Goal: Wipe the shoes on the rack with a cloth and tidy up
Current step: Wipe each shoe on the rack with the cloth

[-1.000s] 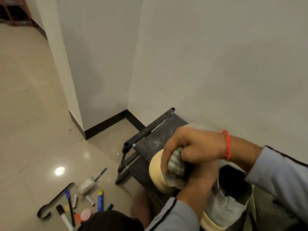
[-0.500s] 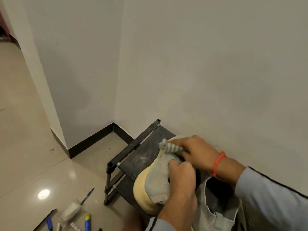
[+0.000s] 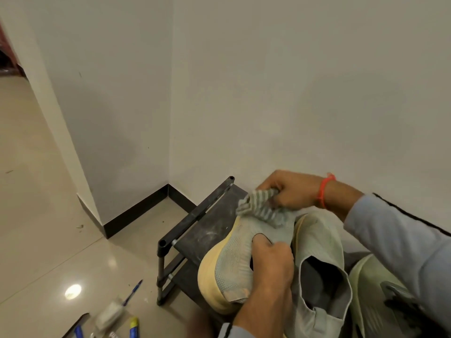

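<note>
A pale grey-green knit shoe (image 3: 234,257) with a yellowish sole lies tilted on its side on the black shoe rack (image 3: 207,225). My left hand (image 3: 271,262) grips its collar, fingers curled over the opening. My right hand (image 3: 290,191), with a red thread at the wrist, holds a bunched grey striped cloth (image 3: 258,203) against the shoe's toe end. A second matching shoe (image 3: 319,262) lies just right of the first. Part of a third shoe (image 3: 366,284) shows further right, under my right sleeve.
The rack stands in a wall corner with a black skirting. On the tiled floor at lower left lie a blue pen (image 3: 133,291), a whitish eraser-like block (image 3: 109,313) and several markers (image 3: 133,328) at the frame's edge.
My right hand has carried the cloth from the shoe's heel side up to the toe end. The left hand has kept its grip on the collar. The camera has tilted up and right.
</note>
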